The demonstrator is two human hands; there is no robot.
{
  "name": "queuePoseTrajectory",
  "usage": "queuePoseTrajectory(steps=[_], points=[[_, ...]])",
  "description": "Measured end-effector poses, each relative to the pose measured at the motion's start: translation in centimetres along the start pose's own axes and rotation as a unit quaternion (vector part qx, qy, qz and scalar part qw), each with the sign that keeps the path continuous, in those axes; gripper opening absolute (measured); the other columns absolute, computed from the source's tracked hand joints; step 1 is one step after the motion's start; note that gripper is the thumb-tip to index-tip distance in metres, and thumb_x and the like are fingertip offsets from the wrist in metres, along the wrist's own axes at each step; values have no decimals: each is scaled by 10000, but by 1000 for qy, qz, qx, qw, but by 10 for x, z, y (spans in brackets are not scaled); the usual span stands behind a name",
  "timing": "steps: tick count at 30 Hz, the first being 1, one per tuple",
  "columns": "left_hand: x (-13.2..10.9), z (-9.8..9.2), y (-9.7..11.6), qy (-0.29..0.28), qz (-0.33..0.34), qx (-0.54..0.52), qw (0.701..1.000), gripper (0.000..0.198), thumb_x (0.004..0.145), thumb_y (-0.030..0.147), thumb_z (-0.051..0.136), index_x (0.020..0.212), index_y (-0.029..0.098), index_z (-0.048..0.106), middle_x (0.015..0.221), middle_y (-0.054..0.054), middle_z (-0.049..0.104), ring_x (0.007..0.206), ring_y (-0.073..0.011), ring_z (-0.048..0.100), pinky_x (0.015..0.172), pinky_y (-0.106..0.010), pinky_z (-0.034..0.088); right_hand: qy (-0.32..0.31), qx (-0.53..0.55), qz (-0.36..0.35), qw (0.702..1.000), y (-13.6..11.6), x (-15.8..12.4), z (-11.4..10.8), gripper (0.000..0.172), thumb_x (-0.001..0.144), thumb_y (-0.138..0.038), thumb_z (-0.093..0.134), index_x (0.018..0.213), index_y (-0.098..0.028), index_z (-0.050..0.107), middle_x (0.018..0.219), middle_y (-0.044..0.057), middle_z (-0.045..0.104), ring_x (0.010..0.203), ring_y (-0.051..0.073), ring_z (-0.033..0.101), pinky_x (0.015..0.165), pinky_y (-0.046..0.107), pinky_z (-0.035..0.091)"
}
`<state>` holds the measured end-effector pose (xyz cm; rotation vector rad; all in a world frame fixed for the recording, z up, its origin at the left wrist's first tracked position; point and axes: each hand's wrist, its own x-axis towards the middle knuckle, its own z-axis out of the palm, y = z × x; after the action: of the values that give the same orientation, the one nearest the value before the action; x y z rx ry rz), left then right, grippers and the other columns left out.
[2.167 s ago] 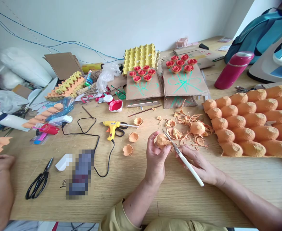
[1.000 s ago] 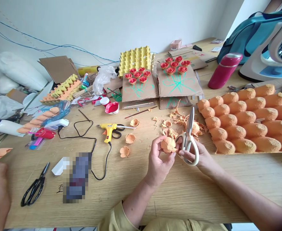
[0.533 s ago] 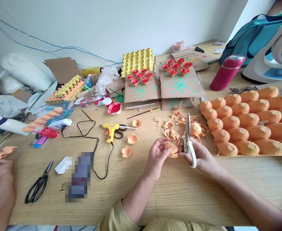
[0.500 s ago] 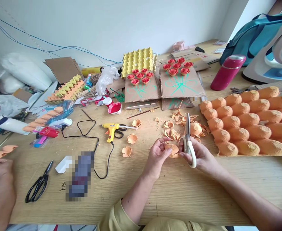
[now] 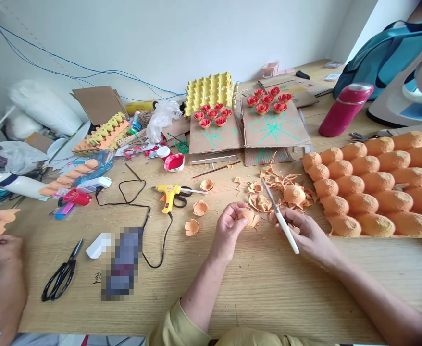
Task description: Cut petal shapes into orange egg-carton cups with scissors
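Between the thumb and fingers of my left hand [image 5: 229, 231] is an orange egg-carton cup [image 5: 249, 218] with cut edges. My right hand [image 5: 306, 235] holds white-handled scissors [image 5: 280, 218], seen edge-on, their blades pointing up and to the left, apart from the cup. Orange scraps [image 5: 261, 201] lie in a pile just beyond both hands. Three cut petal-shaped cups, one of them a flower cup [image 5: 192, 227], sit on the wooden table left of my left hand.
An orange egg tray [image 5: 362, 199] fills the right side. A yellow glue gun [image 5: 168, 197] with a black cord lies left of centre. Cardboard sheets [image 5: 274, 127] with red flowers stand behind. Black scissors [image 5: 62, 276] and another person's hand [image 5: 4, 247] are at the left.
The scissors have turned from upright to slanting left, with the blades farther from the cup. The cup has shifted slightly left and tilted in my left hand. The whole view has moved slightly.
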<state>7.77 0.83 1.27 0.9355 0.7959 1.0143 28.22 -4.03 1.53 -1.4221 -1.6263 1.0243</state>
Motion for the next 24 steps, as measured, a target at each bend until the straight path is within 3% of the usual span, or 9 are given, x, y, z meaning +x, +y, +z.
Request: queuePoseTrajectory(steps=[4,9,19,24], points=[[3,-2,-1,31,0,-28,999,318,755,283,764,1039,177,669,883,-21,632,811,-136,555,778,-268,420,-17,-132,-65,989,-1,-2,2,197,933,-330,557,775,-217,521,672,-5,549,629,160,457,594,295,385],[4,0,-2,87,-5,-27,996,229,720,282,790,888,162,690,857,-21,672,804,-127,580,790,-255,438,-28,-262,-141,954,1,-1,5,187,911,-265,555,769,-227,440,675,-17,567,606,152,485,719,332,388],[7,-2,-1,128,34,-18,991,213,695,269,819,810,166,673,774,8,662,741,-105,586,778,-243,455,16,-376,-137,916,4,0,4,188,903,-343,570,796,-219,478,736,21,655,687,199,583,766,354,341],[7,-3,-2,129,37,-19,991,223,682,256,832,814,171,673,820,-1,679,782,-111,605,788,-238,467,20,-386,-134,913,4,0,4,198,893,-353,579,778,-220,487,742,22,650,700,202,582,780,355,337]])
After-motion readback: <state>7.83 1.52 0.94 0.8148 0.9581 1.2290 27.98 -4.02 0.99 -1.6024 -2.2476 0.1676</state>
